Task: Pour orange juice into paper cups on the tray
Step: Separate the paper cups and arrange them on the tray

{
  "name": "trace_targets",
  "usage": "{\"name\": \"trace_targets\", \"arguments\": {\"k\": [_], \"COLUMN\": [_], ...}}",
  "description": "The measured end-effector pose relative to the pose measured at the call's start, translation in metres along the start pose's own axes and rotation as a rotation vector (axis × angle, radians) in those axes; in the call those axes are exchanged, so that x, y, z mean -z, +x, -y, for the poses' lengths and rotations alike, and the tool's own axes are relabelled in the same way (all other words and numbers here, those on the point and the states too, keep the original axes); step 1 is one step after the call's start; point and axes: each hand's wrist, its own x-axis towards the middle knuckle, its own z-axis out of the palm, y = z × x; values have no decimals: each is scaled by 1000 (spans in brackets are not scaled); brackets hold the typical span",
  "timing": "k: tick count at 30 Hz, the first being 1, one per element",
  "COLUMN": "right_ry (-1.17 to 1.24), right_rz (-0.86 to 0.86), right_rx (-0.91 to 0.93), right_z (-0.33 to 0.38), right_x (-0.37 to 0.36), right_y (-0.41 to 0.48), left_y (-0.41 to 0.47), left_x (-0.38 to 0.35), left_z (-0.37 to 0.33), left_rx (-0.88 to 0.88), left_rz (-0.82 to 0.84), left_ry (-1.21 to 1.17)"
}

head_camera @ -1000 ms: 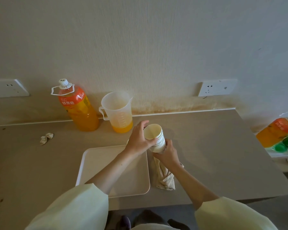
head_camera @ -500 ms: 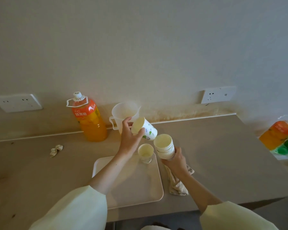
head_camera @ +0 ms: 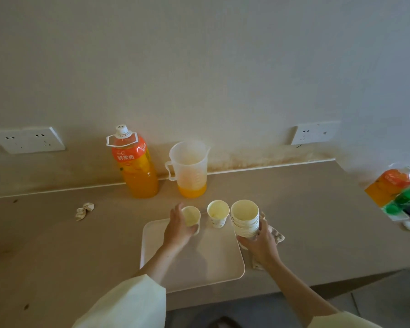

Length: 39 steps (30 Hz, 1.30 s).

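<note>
- Head view: the left hand is in the middle of the frame, with its fingers curled around one paper cup at the far left corner of the tray. I cannot tell whether this cup already stands on the tray or is a little above it.
- A second cup stands upright and free at the far edge of the tray, just right of the first one. Both look empty.
- The right hand grips the lower part of a stack of cups, just beside the right edge of the tray, above a cloth.
- The juice is in the upper middle of the frame: a capped orange juice bottle and a measuring jug with only a little juice at the bottom, both against the wall.
- Risk: the empty cups are light and stand close to the tray's raised rim. A cup set half on the rim, or touched by the withdrawing fingers, may tip over.
- Risk: the stack is held only low, so it may lean or lose its top cups if moved quickly.
- Risk: the jug seems too low for several cups, and pouring from the big bottle may splash or knock a cup.
</note>
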Motion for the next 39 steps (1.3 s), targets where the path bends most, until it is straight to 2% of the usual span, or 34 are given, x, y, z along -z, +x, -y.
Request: {"name": "trace_targets", "arguments": {"k": [7,15,39], "right_ry": [-48,-100,-40], "right_rz": [6,23,43], "right_rx": [-2,95,56], "right_z": [-5,0,2], "right_x": [-5,-7,-4], "right_y": [0,-1,0], "left_y": [5,7,16], "left_x": [-9,-14,-20], "left_z": [2,-2,-3], "left_rx": [-7,-10,-11], "left_rz": [35,43,72], "left_ry": [-20,-26,85]}}
